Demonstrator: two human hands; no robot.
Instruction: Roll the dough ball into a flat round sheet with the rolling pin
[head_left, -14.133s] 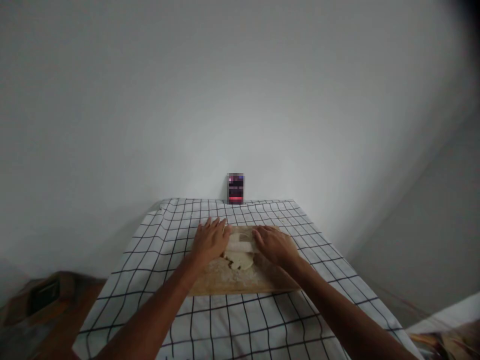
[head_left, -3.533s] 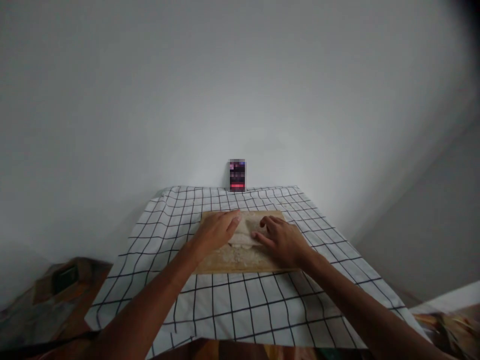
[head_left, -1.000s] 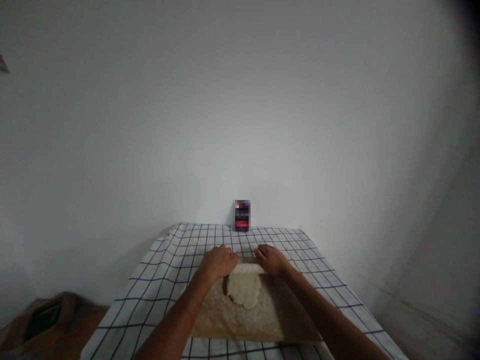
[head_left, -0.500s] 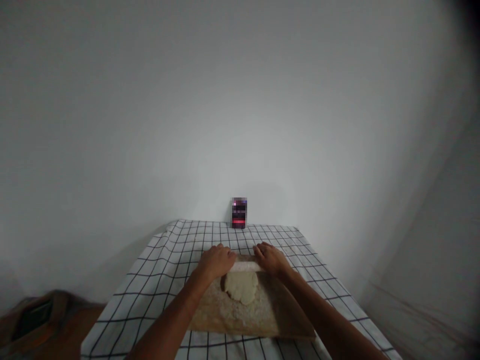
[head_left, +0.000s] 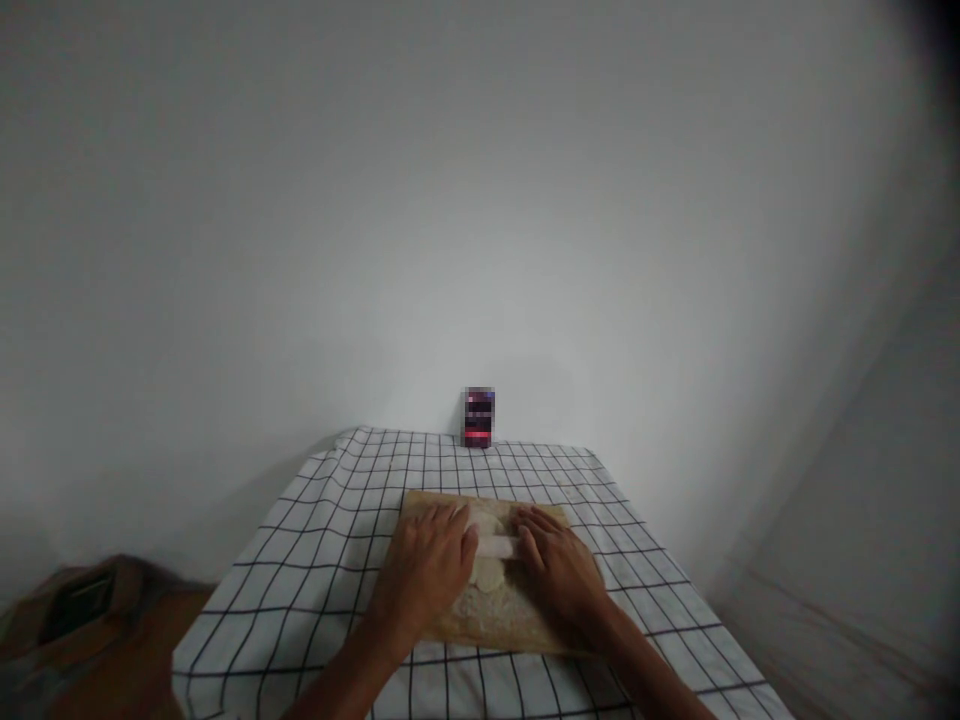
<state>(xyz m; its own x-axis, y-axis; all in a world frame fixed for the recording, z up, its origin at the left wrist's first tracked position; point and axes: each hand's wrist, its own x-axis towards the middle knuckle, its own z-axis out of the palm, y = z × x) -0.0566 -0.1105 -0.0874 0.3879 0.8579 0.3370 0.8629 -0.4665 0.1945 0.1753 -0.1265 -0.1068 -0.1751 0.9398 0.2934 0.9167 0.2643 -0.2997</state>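
A pale rolling pin (head_left: 498,547) lies crosswise over a flattened piece of dough (head_left: 490,575). Dough shows on both the near and far side of the pin. Beneath is a wooden board (head_left: 502,634) dusted with flour. My left hand (head_left: 431,562) covers the pin's left end, its fingers laid forward over it. At the right end my right hand (head_left: 561,562) bears on the pin in the same way. Both ends of the pin are hidden under my hands.
A white tablecloth with dark checks (head_left: 315,570) covers the table. Against the wall at the far edge stands a small dark upright object (head_left: 478,418), pixelated. A brown box-like thing (head_left: 82,610) sits low on the left, beyond the table.
My hands and the rolling pin have come nearer to me, from beyond the dough onto it. My fingers lie flatter over the pin, and the view has tilted slightly down.
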